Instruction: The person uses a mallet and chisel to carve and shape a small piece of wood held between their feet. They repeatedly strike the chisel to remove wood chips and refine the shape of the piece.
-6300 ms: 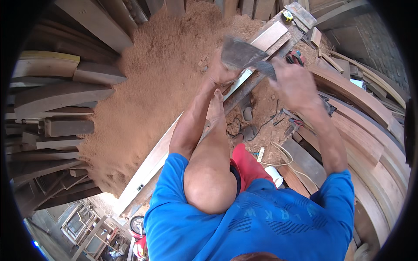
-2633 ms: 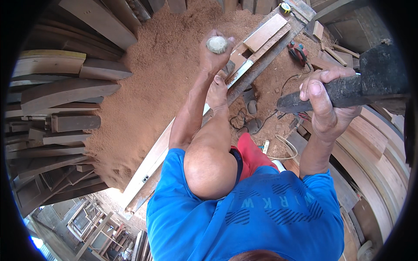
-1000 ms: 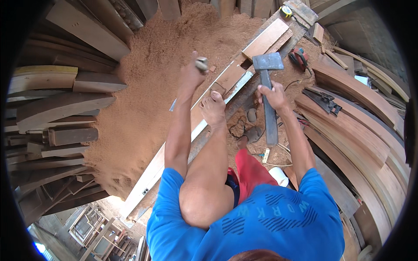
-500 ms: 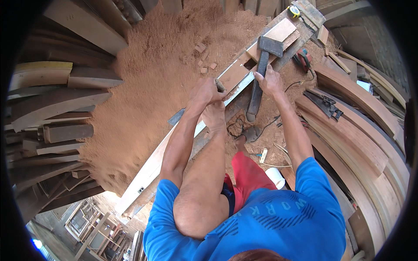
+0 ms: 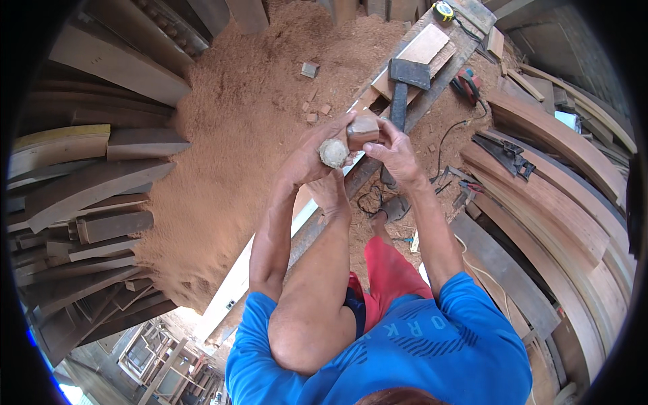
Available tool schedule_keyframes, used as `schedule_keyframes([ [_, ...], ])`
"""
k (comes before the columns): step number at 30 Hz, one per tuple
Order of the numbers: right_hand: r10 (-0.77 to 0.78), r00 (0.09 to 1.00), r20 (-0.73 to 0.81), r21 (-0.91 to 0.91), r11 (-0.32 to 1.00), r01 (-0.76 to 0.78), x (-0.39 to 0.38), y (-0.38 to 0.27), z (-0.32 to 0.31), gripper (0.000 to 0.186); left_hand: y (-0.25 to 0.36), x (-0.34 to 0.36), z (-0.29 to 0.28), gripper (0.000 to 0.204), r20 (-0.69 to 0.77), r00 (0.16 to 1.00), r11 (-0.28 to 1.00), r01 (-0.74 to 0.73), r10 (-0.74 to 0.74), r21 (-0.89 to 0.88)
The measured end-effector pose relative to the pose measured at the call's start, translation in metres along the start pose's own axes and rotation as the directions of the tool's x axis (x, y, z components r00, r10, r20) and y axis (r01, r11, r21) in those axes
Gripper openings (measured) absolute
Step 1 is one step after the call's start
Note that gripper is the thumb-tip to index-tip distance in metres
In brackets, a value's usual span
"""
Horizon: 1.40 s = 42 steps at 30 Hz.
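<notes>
My left hand (image 5: 312, 152) is closed around a chisel, whose round, frayed handle end (image 5: 333, 154) points up; its blade is out of sight. Close beside it, the fingers and thumb of my right hand (image 5: 395, 155) grip a small wooden block (image 5: 364, 128). A black mallet (image 5: 409, 74) lies across the long timber (image 5: 246, 266), its handle running down behind my right hand. A dark mortise hole (image 5: 379, 104) shows in the timber beside the mallet. My bare left foot (image 5: 329, 192) rests on the timber.
Sawdust (image 5: 223, 175) covers the ground at left, with a wood offcut (image 5: 310, 69) and chips on it. A tape measure (image 5: 443, 11) sits at the plank's far end. A red corded power tool (image 5: 466, 84), a handsaw (image 5: 503, 156) and stacked boards (image 5: 540, 209) are at right.
My right hand has left the mallet and now holds a small wooden block. My left hand has turned the chisel, handle end up. An offcut has appeared on the sawdust.
</notes>
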State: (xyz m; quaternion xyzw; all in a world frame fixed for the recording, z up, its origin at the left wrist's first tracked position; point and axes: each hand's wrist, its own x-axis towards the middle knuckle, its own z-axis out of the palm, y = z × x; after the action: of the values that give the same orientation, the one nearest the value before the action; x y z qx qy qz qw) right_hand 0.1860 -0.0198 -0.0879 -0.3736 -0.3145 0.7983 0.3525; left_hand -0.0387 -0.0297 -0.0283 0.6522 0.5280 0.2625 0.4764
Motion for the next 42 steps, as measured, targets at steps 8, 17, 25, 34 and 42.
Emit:
schedule_keyframes([
  [8, -0.070, 0.992, -0.101, -0.214, 0.976, 0.047, -0.001, -0.018, -0.020, 0.059, -0.045, 0.012, 0.046, 0.091, 0.188, 0.910, 0.831, 0.233, -0.370, 0.505],
  [17, -0.056, 0.993, -0.106, -0.513, 0.858, -0.007, 0.002, -0.014, -0.034, 0.057, -0.051, 0.012, 0.025, 0.110, 0.227, 0.941, 0.960, 0.213, -0.252, 0.181],
  [25, -0.195, 0.978, -0.073, -0.699, 0.710, 0.089, 0.000, -0.013, -0.021, 0.062, -0.029, 0.044, 0.037, 0.069, 0.067, 0.997, 0.980, -0.056, 0.043, 0.190],
  [34, -0.126, 0.890, -0.438, -0.857, 0.357, -0.371, -0.006, -0.001, -0.038, 0.088, -0.037, 0.100, 0.058, 0.052, -0.150, 0.980, 0.951, 0.165, -0.129, 0.260],
  [42, -0.014, 0.918, -0.397, -0.677, 0.680, -0.282, -0.014, 0.023, -0.078, 0.077, -0.038, 0.121, 0.074, 0.059, -0.159, 0.966, 0.857, 0.253, -0.202, 0.449],
])
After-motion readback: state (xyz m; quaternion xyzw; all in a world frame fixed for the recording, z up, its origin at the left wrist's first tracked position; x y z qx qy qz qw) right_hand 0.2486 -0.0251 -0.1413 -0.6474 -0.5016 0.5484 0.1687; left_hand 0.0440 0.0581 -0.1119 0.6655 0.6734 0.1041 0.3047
